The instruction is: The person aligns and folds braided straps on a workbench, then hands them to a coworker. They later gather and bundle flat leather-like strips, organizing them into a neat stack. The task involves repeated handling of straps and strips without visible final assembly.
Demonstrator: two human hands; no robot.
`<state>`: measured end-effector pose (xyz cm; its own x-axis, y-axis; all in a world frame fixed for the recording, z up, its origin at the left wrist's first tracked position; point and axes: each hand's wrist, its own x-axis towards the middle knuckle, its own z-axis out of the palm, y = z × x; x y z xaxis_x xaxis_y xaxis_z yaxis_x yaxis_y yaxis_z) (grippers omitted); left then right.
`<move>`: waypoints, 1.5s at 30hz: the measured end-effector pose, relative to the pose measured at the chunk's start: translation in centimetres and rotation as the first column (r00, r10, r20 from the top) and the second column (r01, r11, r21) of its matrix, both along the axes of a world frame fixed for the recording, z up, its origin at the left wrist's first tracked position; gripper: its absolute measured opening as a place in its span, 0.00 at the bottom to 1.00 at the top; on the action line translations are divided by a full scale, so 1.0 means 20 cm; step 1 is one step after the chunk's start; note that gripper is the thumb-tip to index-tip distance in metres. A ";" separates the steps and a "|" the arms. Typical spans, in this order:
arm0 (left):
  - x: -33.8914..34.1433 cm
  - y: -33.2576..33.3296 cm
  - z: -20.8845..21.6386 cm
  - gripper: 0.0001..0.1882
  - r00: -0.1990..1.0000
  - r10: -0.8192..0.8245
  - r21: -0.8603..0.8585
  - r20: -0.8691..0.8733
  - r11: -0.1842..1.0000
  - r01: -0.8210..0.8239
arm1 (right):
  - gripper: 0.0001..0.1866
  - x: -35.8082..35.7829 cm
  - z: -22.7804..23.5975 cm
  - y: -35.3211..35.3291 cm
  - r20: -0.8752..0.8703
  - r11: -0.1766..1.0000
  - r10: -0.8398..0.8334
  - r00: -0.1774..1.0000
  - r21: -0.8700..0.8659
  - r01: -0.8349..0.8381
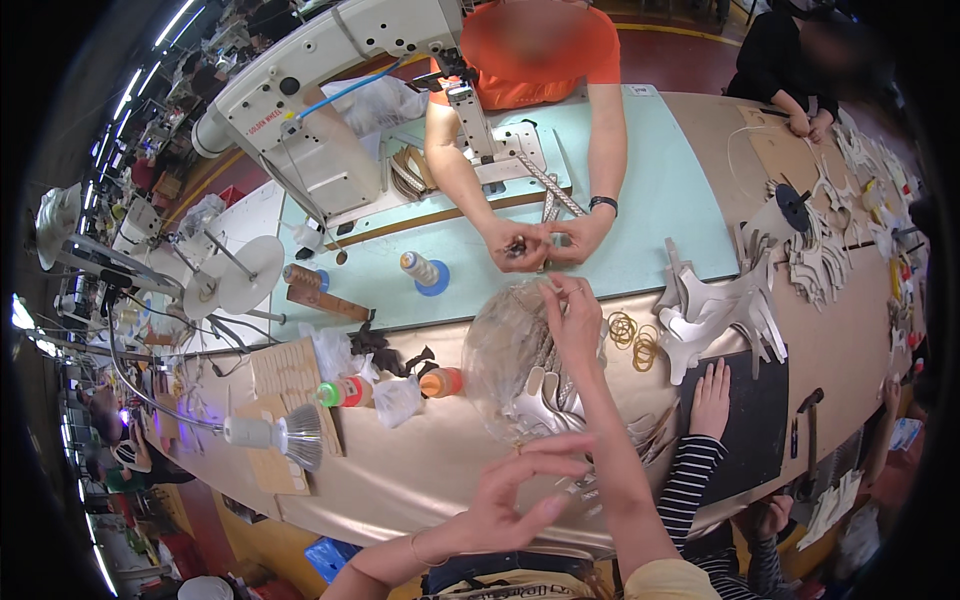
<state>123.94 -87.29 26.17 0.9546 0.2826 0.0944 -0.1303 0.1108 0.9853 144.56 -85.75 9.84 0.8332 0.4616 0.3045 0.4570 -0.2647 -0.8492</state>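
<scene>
My left hand [515,490] hovers over the near side of the table, fingers spread and nothing in them. Farther forward, my right hand [574,318] has its fingertips pinched together at the far edge of a clear plastic bag [492,345]; what they hold, if anything, is too small to make out. White curved strap pieces [550,398] and braided straps lie in the bag under my right forearm. Just beyond my right hand, a co-worker in orange brings both hands [520,245] together around a small dark item I cannot name.
A sewing machine [330,130] stands far left, near a thread cone [420,268]. Bottles [440,382] sit left of the bag, a lamp [275,435] nearer me. Right are elastic bands [632,335], white strap pieces [715,310] and another person's hand [711,400] on a black mat [752,430].
</scene>
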 end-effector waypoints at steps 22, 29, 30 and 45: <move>0.07 -0.10 0.26 0.13 0.715 -0.540 -0.422 0.445 0.577 0.699 | 0.24 0.13 0.05 0.04 -0.115 0.977 0.213 0.970 0.008 -0.214; 0.02 -0.14 0.36 0.18 0.783 -0.552 -0.441 0.288 0.649 0.620 | 0.28 0.25 0.02 0.03 -0.017 0.934 0.295 0.955 -0.207 -0.292; 0.03 -0.14 0.36 0.18 0.782 -0.559 -0.448 0.275 0.646 0.619 | 0.29 0.27 0.02 0.02 -0.054 0.916 0.315 0.947 -0.244 -0.319; -0.12 -0.29 0.51 0.19 0.813 -0.563 -0.487 0.153 0.672 0.557 | 0.06 0.16 0.04 -0.11 0.239 0.900 0.287 0.928 -0.400 -0.175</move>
<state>121.52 -93.09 36.38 0.9493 -0.3016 0.0893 0.1249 0.6219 0.7731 147.70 -88.04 10.60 0.5918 0.7544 0.2841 0.7502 -0.3866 -0.5364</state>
